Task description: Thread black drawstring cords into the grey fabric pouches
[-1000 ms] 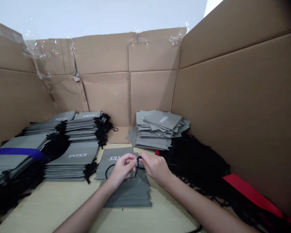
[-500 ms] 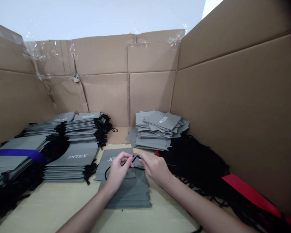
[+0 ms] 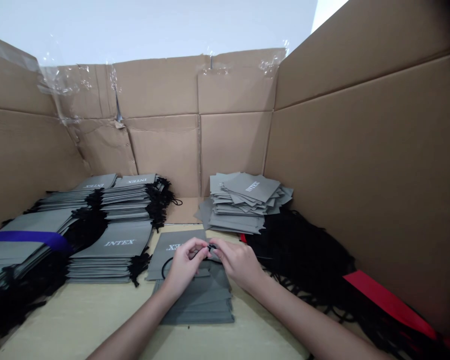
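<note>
"How is each grip?"
"The left hand point(image 3: 187, 258) and right hand point(image 3: 240, 259) both pinch the black cord point(image 3: 211, 246), close together, probably for fine control."
"Where's that cord?"
"Six o'clock, over a grey pouch point(image 3: 158, 262)."
"And the cord heap point(image 3: 303, 245)?"
"Four o'clock, presumably for the right hand's easy reach. The neat pouch stack point(image 3: 116, 245), eight o'clock, has its cords one side, perhaps for tidiness."

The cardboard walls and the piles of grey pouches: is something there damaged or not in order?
Two things. The back wall has a torn, gaping seam toward the left, with crinkled clear tape near it. The pile of pouches beyond the right hand is askew, fanned at many angles.
</note>
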`<state>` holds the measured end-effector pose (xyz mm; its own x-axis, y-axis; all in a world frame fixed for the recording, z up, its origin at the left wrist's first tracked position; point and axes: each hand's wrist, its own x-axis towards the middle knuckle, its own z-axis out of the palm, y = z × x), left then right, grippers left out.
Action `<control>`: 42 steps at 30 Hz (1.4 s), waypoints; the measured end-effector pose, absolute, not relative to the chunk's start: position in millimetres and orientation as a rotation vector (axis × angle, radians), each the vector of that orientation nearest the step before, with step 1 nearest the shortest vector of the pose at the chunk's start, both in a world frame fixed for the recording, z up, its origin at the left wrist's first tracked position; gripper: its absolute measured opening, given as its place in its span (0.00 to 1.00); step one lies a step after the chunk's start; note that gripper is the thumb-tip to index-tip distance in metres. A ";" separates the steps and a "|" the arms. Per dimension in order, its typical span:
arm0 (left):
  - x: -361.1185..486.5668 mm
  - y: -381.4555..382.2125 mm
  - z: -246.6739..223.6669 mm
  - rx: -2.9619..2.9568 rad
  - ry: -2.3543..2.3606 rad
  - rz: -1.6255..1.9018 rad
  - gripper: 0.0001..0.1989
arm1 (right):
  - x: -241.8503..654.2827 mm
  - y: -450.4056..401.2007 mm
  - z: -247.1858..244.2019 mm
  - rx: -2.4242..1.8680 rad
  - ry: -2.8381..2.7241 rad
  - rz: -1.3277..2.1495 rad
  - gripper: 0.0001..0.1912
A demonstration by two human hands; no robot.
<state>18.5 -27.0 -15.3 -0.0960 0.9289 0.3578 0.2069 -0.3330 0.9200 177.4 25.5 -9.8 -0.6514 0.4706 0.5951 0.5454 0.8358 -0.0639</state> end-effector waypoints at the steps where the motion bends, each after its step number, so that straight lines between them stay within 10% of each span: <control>1: 18.9 -27.1 -15.2 1.542 1.257 1.474 0.12 | 177.5 25.0 -9.4 -0.739 -2.398 -0.150 0.12; 42: -22.6 -30.3 -17.5 2.149 1.540 0.580 0.19 | 186.9 32.3 -4.4 -0.636 -2.991 -0.256 0.15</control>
<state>-22.6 -30.3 -17.5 0.2950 0.9517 0.0851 0.7713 -0.2898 0.5667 186.9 32.3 -4.4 -0.9115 0.3975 0.1052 0.4096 0.9003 0.1471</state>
